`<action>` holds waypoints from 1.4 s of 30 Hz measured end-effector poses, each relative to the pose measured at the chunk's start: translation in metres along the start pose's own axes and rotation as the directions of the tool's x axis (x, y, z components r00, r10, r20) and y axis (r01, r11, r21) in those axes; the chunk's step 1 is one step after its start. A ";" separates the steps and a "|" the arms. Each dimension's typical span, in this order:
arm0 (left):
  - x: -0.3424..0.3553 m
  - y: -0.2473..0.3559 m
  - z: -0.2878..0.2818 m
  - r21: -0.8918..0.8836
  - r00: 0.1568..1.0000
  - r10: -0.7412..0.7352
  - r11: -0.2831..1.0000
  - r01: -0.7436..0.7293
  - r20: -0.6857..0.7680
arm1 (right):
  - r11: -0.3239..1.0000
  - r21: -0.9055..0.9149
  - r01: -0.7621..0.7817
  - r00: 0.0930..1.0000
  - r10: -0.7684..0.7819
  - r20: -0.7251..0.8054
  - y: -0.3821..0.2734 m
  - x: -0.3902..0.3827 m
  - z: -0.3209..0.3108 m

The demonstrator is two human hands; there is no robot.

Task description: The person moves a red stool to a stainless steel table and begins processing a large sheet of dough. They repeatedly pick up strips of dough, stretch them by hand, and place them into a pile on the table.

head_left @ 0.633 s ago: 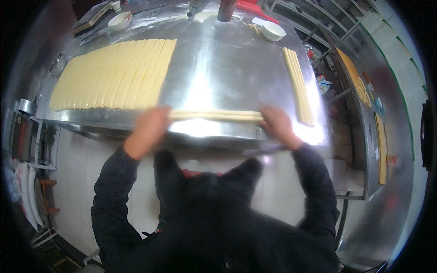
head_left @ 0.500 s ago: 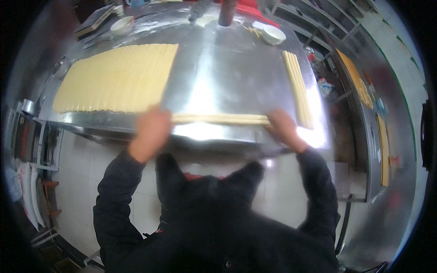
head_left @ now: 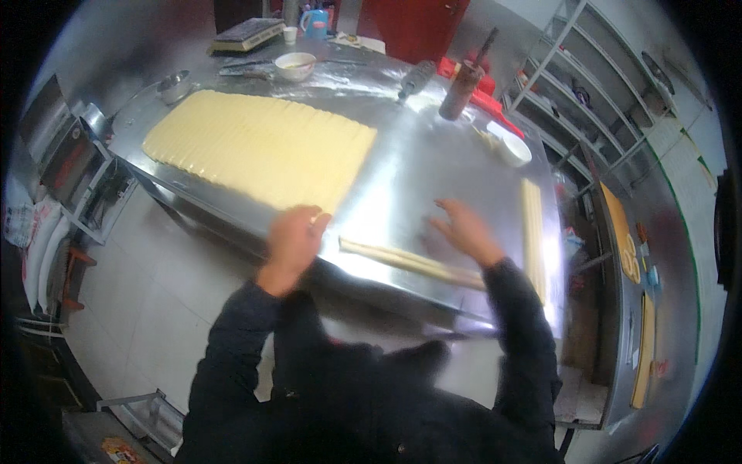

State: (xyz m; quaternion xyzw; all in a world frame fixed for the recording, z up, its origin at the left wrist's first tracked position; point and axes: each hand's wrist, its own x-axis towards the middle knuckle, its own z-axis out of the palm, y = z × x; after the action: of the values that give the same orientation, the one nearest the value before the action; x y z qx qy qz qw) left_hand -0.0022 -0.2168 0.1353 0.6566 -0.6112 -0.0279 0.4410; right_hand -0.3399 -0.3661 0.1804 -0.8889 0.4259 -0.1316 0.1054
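My left hand [head_left: 294, 241] has its fingers curled at the near right corner of a broad pale-yellow dough sheet [head_left: 255, 143] cut into many strips; what is between the fingers is too blurred to make out. My right hand [head_left: 464, 232] is open above bare steel, its fingers spread and holding nothing. Below it, long dough ropes [head_left: 402, 259] lie side by side along the table's near edge. A bundle of several more ropes [head_left: 533, 224] lies lengthwise at the right side of the steel table [head_left: 402, 170].
At the back are bowls [head_left: 295, 66] [head_left: 514, 151], a steel bowl [head_left: 174, 87], a dark book-like slab [head_left: 246, 35], a blue jug [head_left: 315, 24], a spiked roller [head_left: 417, 81] and an upright brown cylinder [head_left: 461, 89]. Shelving [head_left: 587, 85] and a side counter [head_left: 618, 301] stand right.
My hands have let go of the ropes' ends. My right hand has opened and lifted inward; my left is at the sheet's corner. The view has swung, showing more of the back.
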 end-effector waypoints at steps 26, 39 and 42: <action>0.000 -0.064 0.048 -0.379 0.901 -0.182 0.925 0.021 -0.394 | 0.967 -0.148 -0.207 0.970 0.223 0.094 -0.013 0.342 0.114; 0.002 -0.060 0.055 -0.324 0.910 -0.138 0.946 0.004 -0.391 | 0.913 0.388 0.122 0.970 -0.028 -0.240 -0.015 0.269 0.094; -0.001 -0.065 0.051 -0.311 0.906 -0.150 0.950 0.022 -0.395 | 0.890 0.440 0.122 0.985 -0.053 -0.166 -0.065 0.229 0.069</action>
State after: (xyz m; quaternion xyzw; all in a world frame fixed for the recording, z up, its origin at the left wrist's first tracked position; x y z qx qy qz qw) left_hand 0.0188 -0.2530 0.0637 0.5995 -0.4628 -0.0003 0.6530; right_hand -0.1325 -0.5007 0.1680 -0.8466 0.3501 -0.2970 0.2693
